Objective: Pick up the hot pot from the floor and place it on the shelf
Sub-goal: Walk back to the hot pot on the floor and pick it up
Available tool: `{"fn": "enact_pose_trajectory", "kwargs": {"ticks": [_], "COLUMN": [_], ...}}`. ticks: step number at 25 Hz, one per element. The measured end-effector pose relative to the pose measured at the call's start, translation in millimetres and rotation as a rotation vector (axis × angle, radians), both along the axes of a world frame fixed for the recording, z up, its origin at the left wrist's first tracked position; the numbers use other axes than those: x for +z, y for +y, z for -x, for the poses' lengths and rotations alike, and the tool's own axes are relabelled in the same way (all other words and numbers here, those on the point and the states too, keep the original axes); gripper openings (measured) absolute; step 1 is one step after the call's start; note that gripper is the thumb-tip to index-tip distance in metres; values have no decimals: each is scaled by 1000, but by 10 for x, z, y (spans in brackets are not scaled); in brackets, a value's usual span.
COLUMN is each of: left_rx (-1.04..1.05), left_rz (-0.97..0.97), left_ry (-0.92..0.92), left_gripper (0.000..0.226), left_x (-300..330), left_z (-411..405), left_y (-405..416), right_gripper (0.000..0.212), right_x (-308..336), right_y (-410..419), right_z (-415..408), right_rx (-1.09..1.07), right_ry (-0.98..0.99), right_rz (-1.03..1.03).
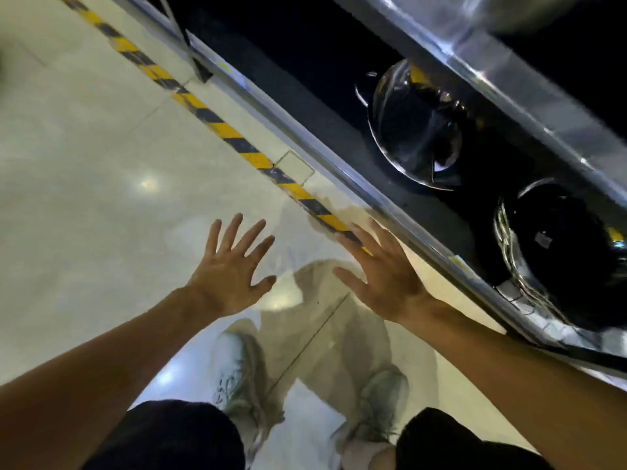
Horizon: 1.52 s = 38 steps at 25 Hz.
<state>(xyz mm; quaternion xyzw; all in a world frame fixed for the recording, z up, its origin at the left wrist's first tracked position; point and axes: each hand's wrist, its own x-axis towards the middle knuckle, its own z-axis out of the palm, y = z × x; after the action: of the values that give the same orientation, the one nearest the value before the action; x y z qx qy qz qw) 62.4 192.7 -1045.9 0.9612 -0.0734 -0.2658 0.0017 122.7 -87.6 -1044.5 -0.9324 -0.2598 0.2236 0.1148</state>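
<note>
A shiny steel hot pot (412, 127) stands on the dark lower shelf (305, 93) of a metal rack, partly hidden under the upper shelf rail (502, 79). A second shiny pot (556, 252) sits to its right on the same shelf. My left hand (234, 266) hovers over the floor with fingers spread and nothing in it. My right hand (383, 269) is also spread and empty, close to the shelf's front edge (390, 212), below and left of both pots.
Pale glossy floor tiles (84, 181) fill the left. A yellow-and-black hazard tape strip (217, 123) runs along the rack's foot. My two light sneakers (241, 371) and dark shorts are at the bottom. Another metal vessel (529, 11) sits on the upper level.
</note>
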Motion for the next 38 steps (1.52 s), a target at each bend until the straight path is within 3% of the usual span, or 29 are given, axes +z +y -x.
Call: {"fn": "enact_pose_trajectory", "kwargs": {"ticks": [11, 16, 18, 25, 30, 38], "left_rx": [559, 709, 743, 797, 827, 852], "left_rz": [-46, -37, -29, -30, -7, 7], "left_ry": [-74, -147, -203, -234, -268, -169], "left_gripper": [73, 77, 83, 72, 72, 72], "left_x": [4402, 5451, 5662, 5882, 5810, 5555], "left_z": [1190, 1686, 1805, 1606, 1072, -380], "left_y": [1581, 2344, 2690, 3664, 4312, 5422], "right_gripper": [63, 64, 64, 66, 65, 67], "right_x": [4204, 5267, 5534, 6014, 5908, 5607], "right_y": [1863, 2838, 3238, 4237, 4883, 6050], "right_z": [68, -34, -124, -530, -1085, -2566], "right_rx": [285, 342, 363, 393, 416, 436], "right_ry": [56, 74, 46, 45, 44, 99], "right_rz": [-13, -17, -24, -64, -42, -3]}}
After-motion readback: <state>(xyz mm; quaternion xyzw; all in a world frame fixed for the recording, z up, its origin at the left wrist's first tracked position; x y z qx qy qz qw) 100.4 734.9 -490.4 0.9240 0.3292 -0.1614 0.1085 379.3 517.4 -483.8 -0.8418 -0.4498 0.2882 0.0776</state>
